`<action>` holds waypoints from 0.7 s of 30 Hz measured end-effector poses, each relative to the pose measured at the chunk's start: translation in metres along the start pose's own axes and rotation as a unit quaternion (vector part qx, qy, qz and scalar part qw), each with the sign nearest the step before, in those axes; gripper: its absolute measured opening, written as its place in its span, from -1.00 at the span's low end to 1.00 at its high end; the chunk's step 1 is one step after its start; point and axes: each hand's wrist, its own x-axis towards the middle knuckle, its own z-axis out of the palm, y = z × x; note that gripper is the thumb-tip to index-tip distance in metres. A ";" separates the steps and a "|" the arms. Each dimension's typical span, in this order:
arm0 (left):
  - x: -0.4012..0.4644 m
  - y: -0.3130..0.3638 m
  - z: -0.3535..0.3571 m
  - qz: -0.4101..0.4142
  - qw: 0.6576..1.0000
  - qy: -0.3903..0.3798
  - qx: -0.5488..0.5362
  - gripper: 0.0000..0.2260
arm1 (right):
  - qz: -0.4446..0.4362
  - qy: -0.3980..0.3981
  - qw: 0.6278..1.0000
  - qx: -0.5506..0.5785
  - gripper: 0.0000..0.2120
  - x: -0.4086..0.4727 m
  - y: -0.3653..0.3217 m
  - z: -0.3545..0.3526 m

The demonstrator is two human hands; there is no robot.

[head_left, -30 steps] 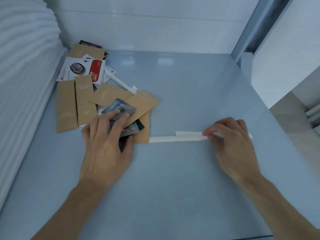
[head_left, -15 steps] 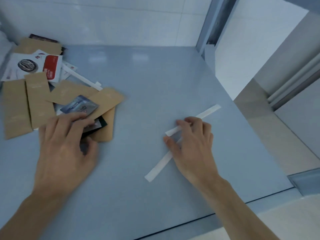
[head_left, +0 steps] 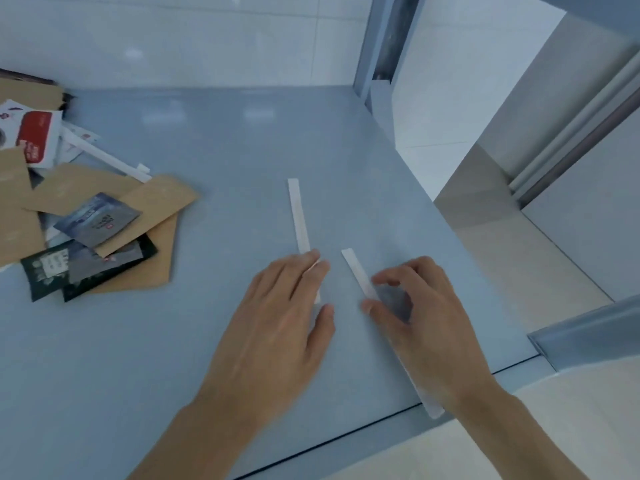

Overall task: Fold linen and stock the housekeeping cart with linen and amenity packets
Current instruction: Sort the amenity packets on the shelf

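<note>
The cart shelf [head_left: 242, 150] carries a heap of amenity packets [head_left: 93, 230] at its left edge. Near the front edge lie two white stick packets, long axes running front to back, almost parallel. The left stick [head_left: 298, 216] lies under the flat, relaxed left hand [head_left: 277, 327]. The right stick [head_left: 358, 273] sits in the right hand [head_left: 426, 323], curled fingers pinching it, so that grip is nearer.

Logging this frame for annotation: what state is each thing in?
Left hand: open, fingers resting on left white strip.
Right hand: curled over right white strip.
Left white strip: flat on shelf.
Right white strip: flat, end over shelf edge.
Packet pile: loose, overlapping, untouched.
</note>
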 end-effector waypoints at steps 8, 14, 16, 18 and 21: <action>-0.006 0.029 0.021 0.014 0.998 -0.054 0.000 -0.63 | 0.096 0.057 0.993 -0.031 -0.96 0.007 0.031 -0.024; -0.006 0.091 0.049 0.107 0.988 -0.109 -0.034 -0.63 | 0.107 0.058 0.993 -0.004 -0.85 0.030 0.037 -0.034; -0.002 0.098 0.052 0.104 0.986 -0.123 -0.050 -0.63 | 0.103 0.034 0.994 0.008 -0.84 0.035 0.034 -0.036; 0.002 0.099 0.052 0.096 0.985 -0.124 -0.068 -0.64 | 0.096 0.017 0.995 0.014 -0.86 0.037 0.035 -0.037; 0.005 0.097 0.052 0.099 0.985 -0.108 -0.090 -0.66 | 0.078 0.011 0.997 -0.004 -0.87 0.038 0.036 -0.036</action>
